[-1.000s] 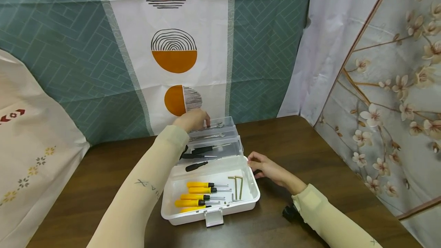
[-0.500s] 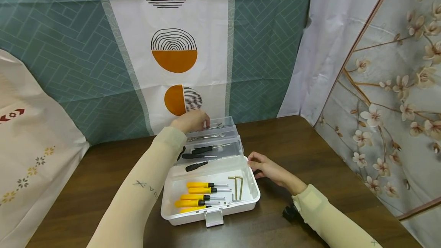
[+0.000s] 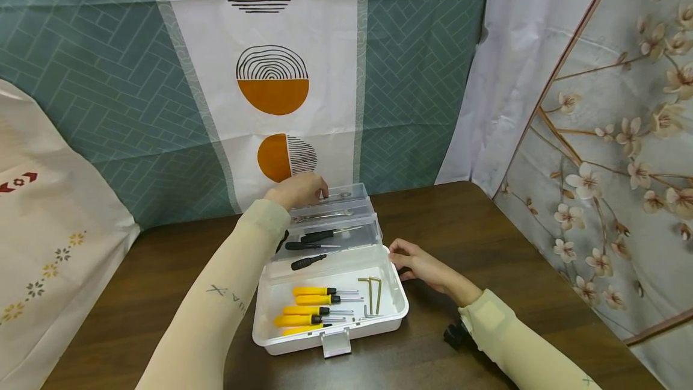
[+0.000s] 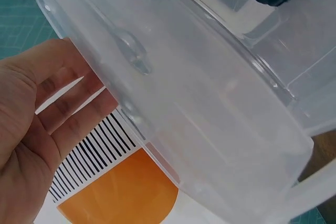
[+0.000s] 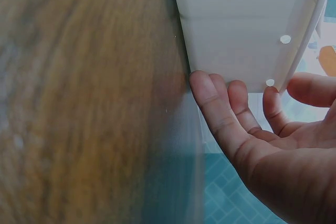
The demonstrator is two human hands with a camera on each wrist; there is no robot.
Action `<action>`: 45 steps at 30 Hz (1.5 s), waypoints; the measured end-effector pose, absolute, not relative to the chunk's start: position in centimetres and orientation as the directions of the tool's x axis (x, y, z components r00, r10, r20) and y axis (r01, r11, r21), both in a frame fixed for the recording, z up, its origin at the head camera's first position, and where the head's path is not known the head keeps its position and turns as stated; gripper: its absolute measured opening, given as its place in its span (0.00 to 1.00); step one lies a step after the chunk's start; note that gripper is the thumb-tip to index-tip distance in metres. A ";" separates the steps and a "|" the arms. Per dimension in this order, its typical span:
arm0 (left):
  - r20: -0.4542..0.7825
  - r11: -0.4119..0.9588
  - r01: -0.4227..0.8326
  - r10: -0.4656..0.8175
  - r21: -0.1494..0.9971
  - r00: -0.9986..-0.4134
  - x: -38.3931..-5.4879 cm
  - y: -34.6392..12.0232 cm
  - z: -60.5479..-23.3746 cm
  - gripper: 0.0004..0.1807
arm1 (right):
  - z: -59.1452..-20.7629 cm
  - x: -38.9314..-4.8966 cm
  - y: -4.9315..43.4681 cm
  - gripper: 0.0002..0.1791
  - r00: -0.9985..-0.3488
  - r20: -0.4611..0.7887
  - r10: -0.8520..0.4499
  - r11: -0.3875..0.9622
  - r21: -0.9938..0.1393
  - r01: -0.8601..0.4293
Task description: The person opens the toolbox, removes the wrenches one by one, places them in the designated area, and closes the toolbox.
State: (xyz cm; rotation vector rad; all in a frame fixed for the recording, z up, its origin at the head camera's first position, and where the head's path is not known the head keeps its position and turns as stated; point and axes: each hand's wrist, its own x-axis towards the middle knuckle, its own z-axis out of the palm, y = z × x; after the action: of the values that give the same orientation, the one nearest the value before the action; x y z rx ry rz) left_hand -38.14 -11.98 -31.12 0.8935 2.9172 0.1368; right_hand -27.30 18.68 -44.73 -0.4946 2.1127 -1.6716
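Observation:
A white toolbox (image 3: 379,327) lies unlatched with its clear stepped trays (image 4: 220,108) folded out behind. My left hand (image 3: 300,190) reaches down into the rearmost tray, fingers at the left end of a wrench (image 3: 341,195). In the left wrist view that hand's fingertips are hidden beyond the tray's rim. A second wrench (image 3: 325,216) lies one tray nearer. My right hand (image 5: 262,135) holds the box's right end, thumb at the rim and fingers against the outer wall. Inside the box are several yellow-handled screwdrivers (image 3: 314,300) and brass-coloured hex keys (image 3: 379,295).
Black-handled screwdrivers (image 3: 318,236) lie in the middle trays. The box's clear latch (image 3: 337,343) hangs down at the front. A small black object (image 3: 453,336) is by the right wrist on the brown table (image 3: 433,215). Printed curtains (image 3: 417,77) stand close behind.
The wrench in the rear tray has shifted slightly and looks flatter, its end lower-profile than before. My left hand has drifted a little left. The right hand and toolbox stay put.

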 end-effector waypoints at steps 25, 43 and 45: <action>0.019 0.830 0.522 0.529 0.194 -0.848 -38.6 -13.2 -32.0 0.20 | -44.6 -27.3 18.7 0.11 -0.856 -0.090 -0.509 0.226 -0.974 -0.032; 0.093 0.771 0.490 0.499 0.406 -0.862 -38.9 -14.8 -31.8 0.21 | -44.6 -27.2 18.6 0.12 -0.849 -0.082 -0.522 0.218 -0.975 -0.040; 0.095 0.751 0.488 0.502 0.445 -0.860 -38.9 -15.0 -31.7 0.20 | -44.6 -27.2 18.6 0.12 -0.846 -0.079 -0.527 0.217 -0.975 -0.044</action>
State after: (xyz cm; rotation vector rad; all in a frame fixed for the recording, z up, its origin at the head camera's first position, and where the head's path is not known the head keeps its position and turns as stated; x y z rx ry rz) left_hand -38.93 -15.00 -31.73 0.8232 2.9116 0.7263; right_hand -27.16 18.63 -44.60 -0.5293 2.1030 -1.6640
